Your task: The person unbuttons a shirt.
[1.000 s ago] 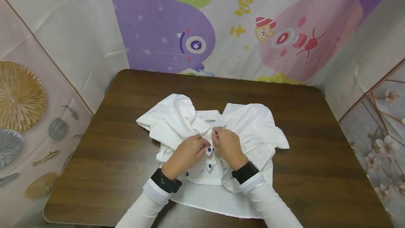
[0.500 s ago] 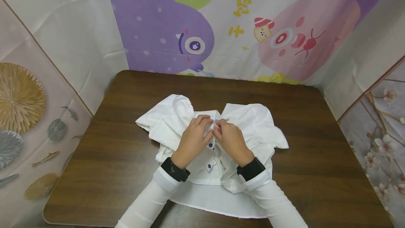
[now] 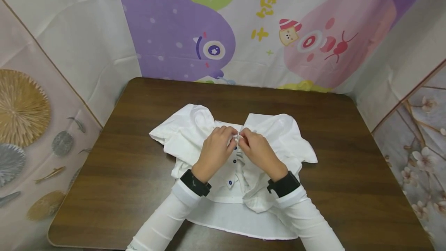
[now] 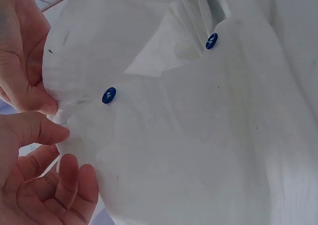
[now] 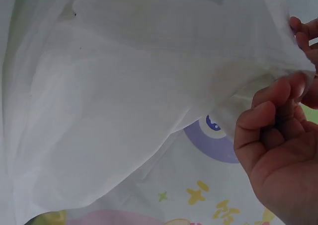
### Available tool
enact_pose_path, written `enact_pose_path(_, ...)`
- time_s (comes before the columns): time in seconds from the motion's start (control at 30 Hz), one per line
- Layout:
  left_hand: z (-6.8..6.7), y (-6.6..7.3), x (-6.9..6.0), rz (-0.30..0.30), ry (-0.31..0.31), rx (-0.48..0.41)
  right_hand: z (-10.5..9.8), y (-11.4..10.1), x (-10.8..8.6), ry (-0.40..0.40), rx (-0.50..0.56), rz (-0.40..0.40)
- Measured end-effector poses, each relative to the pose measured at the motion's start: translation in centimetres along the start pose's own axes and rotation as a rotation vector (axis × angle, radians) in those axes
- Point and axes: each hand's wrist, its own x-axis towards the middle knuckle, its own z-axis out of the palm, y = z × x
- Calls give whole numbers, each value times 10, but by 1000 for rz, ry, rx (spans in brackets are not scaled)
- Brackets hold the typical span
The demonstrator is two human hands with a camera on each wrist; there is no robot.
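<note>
A white short-sleeved shirt [image 3: 278,138] lies front up with its collar away from me. Both hands meet at the top of its front opening, just below the collar. My left hand [image 3: 216,148] pinches the shirt's front edge between thumb and finger; in the left wrist view its other fingers [image 4: 74,180] curl loosely below. On the other side my right hand [image 3: 261,152] pinches the cloth, fingers bent inward. Dark blue buttons run down the front, one of them a button [image 4: 109,95] close to the pinched edge. The cloth between the fingertips is partly hidden.
The shirt rests on a brown wooden table [image 3: 348,173] with rounded corners. Behind it hangs a cartoon-print cloth [image 3: 181,34], and pale patterned panels stand at both sides. The shirt's hem [image 3: 240,220] spreads toward the table's front edge.
My left hand has moved up and taken the front edge near the collar. The right hand has shifted slightly up and right. The cloth between them is lifted, and another button shows below.
</note>
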Motion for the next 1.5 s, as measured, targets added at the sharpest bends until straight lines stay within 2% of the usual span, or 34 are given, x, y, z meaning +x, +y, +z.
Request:
enact_pose_path(0.17, 0, -1, 0, 6, 0, -25, -3, 4, 1, -42, 54, -15)
enact_pose_path(0.3, -1, -3, 1, 4, 2, -65, -4, 3, 2, -52, 24, -32)
enact_pose_path(0.5, 1, -4, 0, -22, 9, -112, -1, 2, -2, -6, -17, -40)
enact_pose_path(0.73, -1, -1, -3, -35, -13, -104, 0, 2, -4, 55, -33, -52)
enact_pose_path(0.93, -2, 0, -2, -39, -2, -112, 2, 1, -3, 96, -68, -58)
enact_pose_path(1.03, -2, 0, -2, -30, -8, -114, 3, 4, -3, 98, -77, -92)
enact_pose_path(1.2, -6, -1, -2, -4, -34, -106, 4, 13, -3, 71, -136, -215)
enact_pose_path(1.27, -8, -1, -2, 10, -36, -110, 4, 17, -4, 63, -153, -238)
enact_pose_path(1.37, -11, 0, -1, 25, -28, -118, 4, 22, -5, 46, -149, -222)
enact_pose_path(1.5, -12, 0, -1, 11, -39, -123, 5, 22, -7, 11, -97, -148)
